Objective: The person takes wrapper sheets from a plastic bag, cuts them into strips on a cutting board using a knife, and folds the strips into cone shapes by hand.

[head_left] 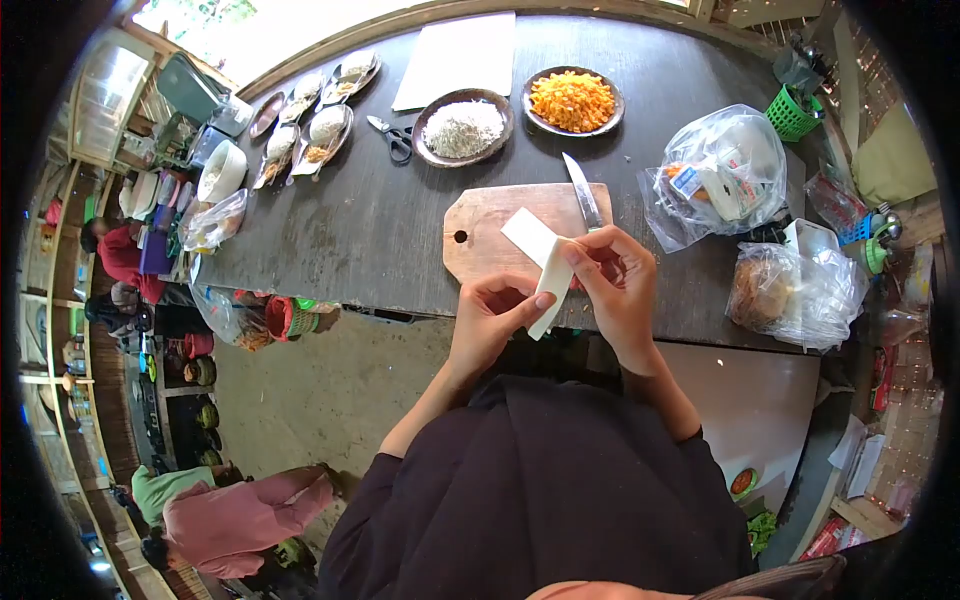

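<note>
A white strip (530,236), thin and folded over near one end, is held between my two hands above the near edge of the table. Whether it is paper or a sheet of dough I cannot tell. My left hand (500,308) pinches its lower, folded part between thumb and fingers. On the other side, the thumb and fingers of my right hand (617,284) are closed on the fold. Beneath lies a wooden cutting board (476,218) with a hole at its left. A knife (581,190) rests on the board's right side, its blade pointing away.
Beyond the board stand a bowl of white shreds (462,130) and a bowl of orange pieces (572,102). Scissors (396,140) and white sheets (455,60) lie near them. Plastic bags (725,165) crowd the right; small plates (325,130) the left. People (235,515) are off left.
</note>
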A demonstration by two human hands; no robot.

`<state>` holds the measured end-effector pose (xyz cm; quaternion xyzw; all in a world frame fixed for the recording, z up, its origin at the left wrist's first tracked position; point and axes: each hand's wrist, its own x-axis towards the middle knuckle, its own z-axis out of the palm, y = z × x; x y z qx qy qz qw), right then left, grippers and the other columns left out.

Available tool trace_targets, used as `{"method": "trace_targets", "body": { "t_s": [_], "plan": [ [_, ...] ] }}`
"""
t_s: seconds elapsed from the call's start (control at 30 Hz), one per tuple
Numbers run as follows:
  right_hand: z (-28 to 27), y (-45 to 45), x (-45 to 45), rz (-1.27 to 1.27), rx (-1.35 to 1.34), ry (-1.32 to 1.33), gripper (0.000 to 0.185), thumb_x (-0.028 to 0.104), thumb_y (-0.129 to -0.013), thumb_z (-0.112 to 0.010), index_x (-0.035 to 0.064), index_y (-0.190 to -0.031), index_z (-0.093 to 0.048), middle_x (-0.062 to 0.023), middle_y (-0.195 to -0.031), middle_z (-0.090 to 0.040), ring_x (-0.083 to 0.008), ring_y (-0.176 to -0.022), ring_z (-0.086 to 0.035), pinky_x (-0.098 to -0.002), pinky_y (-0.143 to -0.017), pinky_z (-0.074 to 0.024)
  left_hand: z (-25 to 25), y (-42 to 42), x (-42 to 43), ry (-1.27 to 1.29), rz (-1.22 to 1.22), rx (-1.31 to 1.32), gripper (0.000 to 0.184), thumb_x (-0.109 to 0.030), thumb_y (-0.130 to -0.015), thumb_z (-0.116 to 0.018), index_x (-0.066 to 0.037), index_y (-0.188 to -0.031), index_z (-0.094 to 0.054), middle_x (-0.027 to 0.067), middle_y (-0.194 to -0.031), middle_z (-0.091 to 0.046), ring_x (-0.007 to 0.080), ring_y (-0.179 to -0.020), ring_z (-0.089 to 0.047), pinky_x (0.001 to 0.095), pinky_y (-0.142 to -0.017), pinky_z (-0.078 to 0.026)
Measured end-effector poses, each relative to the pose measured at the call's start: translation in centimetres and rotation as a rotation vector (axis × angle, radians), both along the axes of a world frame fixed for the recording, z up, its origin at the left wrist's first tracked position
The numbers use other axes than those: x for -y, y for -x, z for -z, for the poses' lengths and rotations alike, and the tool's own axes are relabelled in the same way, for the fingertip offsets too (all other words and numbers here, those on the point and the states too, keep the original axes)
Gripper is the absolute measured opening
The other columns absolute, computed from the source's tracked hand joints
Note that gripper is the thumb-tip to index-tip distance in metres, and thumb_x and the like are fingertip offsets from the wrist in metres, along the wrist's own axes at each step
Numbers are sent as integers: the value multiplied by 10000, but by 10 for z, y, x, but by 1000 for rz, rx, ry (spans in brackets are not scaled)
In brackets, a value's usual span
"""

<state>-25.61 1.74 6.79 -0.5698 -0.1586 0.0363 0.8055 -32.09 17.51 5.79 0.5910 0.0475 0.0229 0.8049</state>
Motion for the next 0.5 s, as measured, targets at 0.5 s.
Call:
{"method": "trace_targets", "body": {
  "t_s": [0.5],
  "plan": [
    [6, -2, -7, -5, 128, -42, 75, 47, -906, -708, 13, -913, -642, -5, -855, -662, -31, -773, -616, -190, -650, -495, -7, -7, 3, -57, 33, 47, 157, -74, -878, -745, 47, -960, -687, 90, -843, -724, 119, -751, -682, 235, -670, -534]
  ]
}}
